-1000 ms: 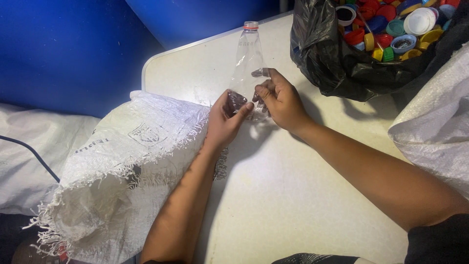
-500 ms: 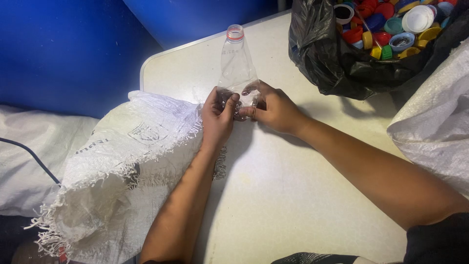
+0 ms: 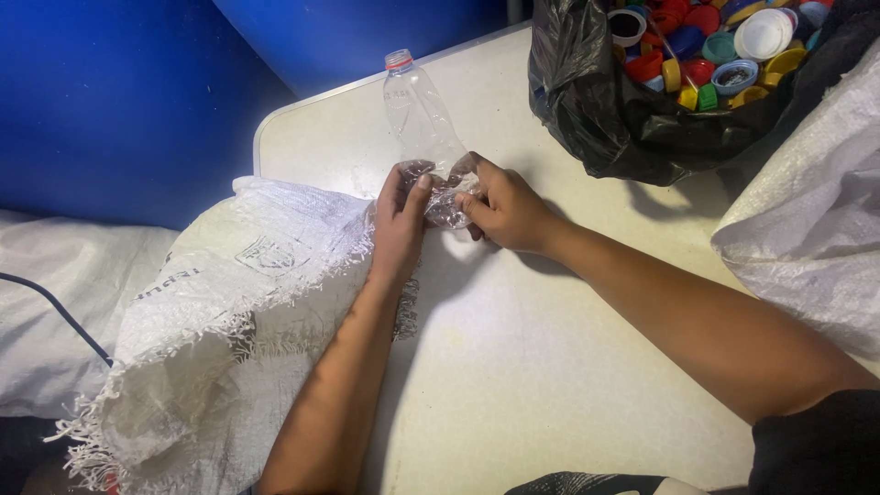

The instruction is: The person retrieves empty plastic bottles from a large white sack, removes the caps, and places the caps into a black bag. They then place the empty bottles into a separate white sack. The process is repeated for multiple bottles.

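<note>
While lying on the table, the clear bottle points its neck away, long axis slightly tilted left; left hand and right hand both grip its crumpled base; black bag holds coloured caps; white sack at left.

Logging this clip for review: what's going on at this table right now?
A person has both hands on a clear plastic bottle lying on a pale table. The left hand and right hand pinch its crumpled lower end; the neck with its red ring points away. A frayed white woven sack lies under the left forearm. A black bag full of coloured bottle caps sits at the far right, beside another white sack.
</note>
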